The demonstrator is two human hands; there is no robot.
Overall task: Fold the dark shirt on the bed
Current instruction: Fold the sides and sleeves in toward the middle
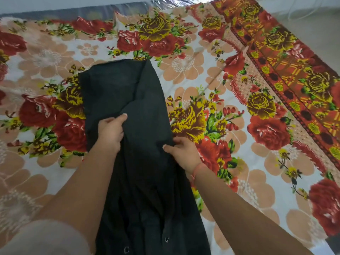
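Observation:
The dark shirt (127, 92) lies as a long narrow strip down the middle of the bed, from mid-frame to the near edge, with small buttons showing near the bottom. My left hand (110, 133) grips a fold of the cloth near the shirt's left side, thumb on top. At the shirt's right edge, my right hand (184, 151) pinches the fabric. A thin red thread circles that wrist. The near part of the shirt is rumpled between my forearms.
The bed is covered by a floral sheet (239, 107) with red and yellow roses and a red patterned border (287, 74) along the right. A shiny plastic-covered mattress edge (128, 10) runs along the far side. Pale floor shows at the top right.

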